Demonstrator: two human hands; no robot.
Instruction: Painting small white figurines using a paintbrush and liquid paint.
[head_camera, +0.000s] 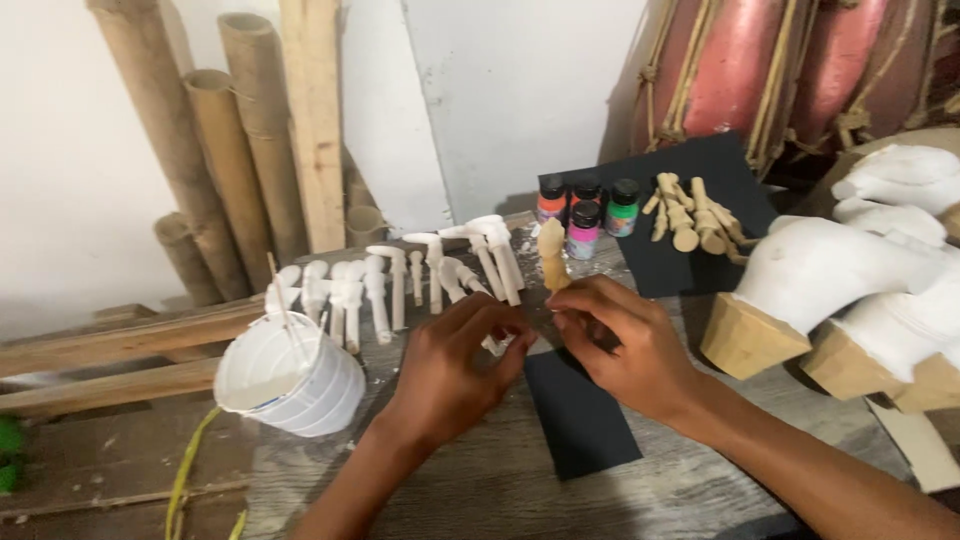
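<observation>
My left hand (455, 365) and my right hand (625, 345) meet over the middle of the wooden table (480, 480). Between their fingertips stands a small unpainted wooden figure (552, 255), upright; my right hand pinches it near its base and my left fingers touch something thin beside it. A black sheet (580, 415) lies under my right wrist. Just behind my hands lies a row of white-painted wooden pegs (400, 280).
A white bucket (290, 380) with a stick in it sits at left. Small paint bottles (585, 210) and bare wooden pieces (690, 215) rest on a black board at the back. Large white carvings on wooden bases (830, 290) stand at right. Bamboo poles (220, 150) lean on the wall.
</observation>
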